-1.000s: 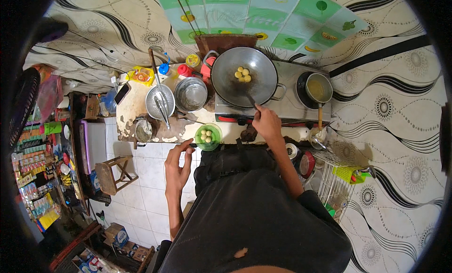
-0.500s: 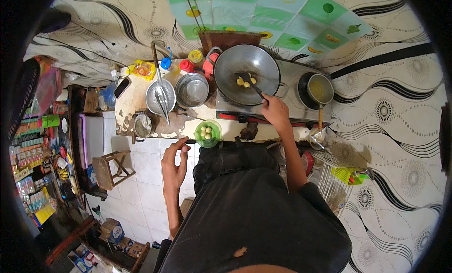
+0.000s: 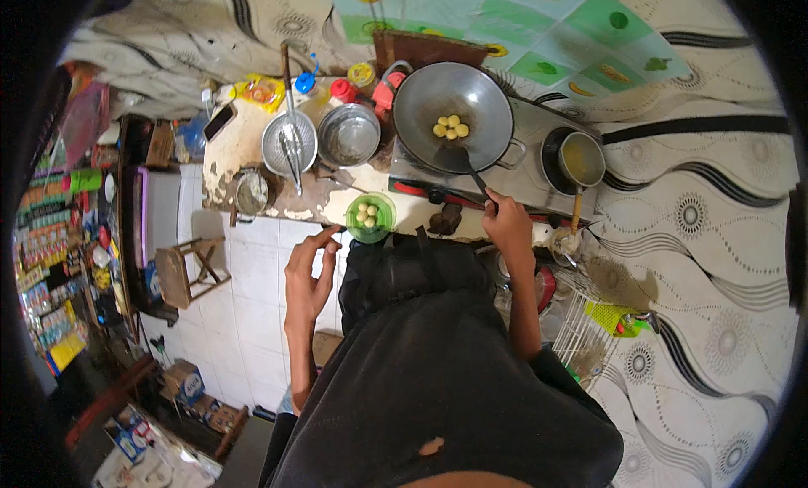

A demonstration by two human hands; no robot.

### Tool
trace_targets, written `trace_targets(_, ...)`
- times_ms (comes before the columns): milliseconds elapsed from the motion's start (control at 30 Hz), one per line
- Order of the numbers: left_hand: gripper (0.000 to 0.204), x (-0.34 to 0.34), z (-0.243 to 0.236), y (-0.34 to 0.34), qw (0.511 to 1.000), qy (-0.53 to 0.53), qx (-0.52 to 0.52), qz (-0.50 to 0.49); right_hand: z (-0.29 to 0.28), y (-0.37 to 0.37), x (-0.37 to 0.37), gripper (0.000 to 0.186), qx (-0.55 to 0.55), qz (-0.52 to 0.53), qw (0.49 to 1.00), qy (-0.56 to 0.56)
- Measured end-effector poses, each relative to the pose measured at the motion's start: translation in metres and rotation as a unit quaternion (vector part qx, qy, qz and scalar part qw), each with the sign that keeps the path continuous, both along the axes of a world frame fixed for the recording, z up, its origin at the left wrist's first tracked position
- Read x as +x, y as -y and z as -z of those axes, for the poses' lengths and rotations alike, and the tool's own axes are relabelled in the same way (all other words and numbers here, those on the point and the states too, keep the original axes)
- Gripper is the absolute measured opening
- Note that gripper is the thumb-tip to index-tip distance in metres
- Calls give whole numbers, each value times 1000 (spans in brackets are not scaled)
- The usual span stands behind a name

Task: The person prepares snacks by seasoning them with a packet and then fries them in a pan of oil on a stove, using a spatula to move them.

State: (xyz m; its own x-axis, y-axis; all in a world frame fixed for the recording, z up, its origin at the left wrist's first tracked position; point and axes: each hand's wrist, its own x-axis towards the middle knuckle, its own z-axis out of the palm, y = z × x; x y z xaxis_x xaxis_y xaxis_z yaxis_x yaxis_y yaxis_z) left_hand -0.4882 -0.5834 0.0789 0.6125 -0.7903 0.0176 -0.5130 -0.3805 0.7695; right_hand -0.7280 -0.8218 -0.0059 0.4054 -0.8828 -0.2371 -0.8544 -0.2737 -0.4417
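Observation:
My right hand (image 3: 508, 223) is closed round the handle of a black spatula (image 3: 455, 160). Its blade rests low inside a large grey wok (image 3: 417, 92) on the stove, just on my side of several pale yellow balls (image 3: 450, 128). My left hand (image 3: 310, 273) hangs beside the counter's front edge, thumb and index finger apart, with nothing visible in it. Close to those fingertips stands a green bowl (image 3: 386, 217) holding several more pale balls (image 3: 367, 215).
Left of the wok are a metal pot (image 3: 348, 135) and a strainer (image 3: 278, 143) with a whisk-like tool in it. A small saucepan (image 3: 582, 158) sits on the right burner. A dark cloth (image 3: 444, 220) lies at the counter edge; a wooden stool (image 3: 192, 272) stands on the floor.
My right hand has drawn the spatula back toward me, off the balls, which now lie grouped in the wok. The whole view has shifted slightly; my left hand keeps its pose.

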Motion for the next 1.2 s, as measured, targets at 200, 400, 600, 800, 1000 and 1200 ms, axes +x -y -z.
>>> trace_targets(200, 26, 2, -7, -31, 995, -29, 61, -69, -16, 3, 20, 36, 51, -59, 993, -86)
trace_targets(400, 25, -8, 1, -65, 983, -59, 72, -161, -23, -7, 40, 40, 46, -78, 983, -157)
trace_targets(600, 25, -4, -2, -67, 981, -74, 67, -167, -19, -12, 34, 41, 30, -74, 985, -150)
trace_targets(800, 24, 11, -6, -54, 993, -31, 51, -98, -12, -14, 20, 36, 39, -45, 993, -99)
trace_targets(1000, 24, 8, -5, -35, 998, -6, 1, -66, 13, -10, 33, 29, 31, -40, 991, -126)
trace_targets(1200, 22, -5, -3, -30, 998, -18, 8, -59, 5, -29, 51, 71, 83, -86, 985, -121)
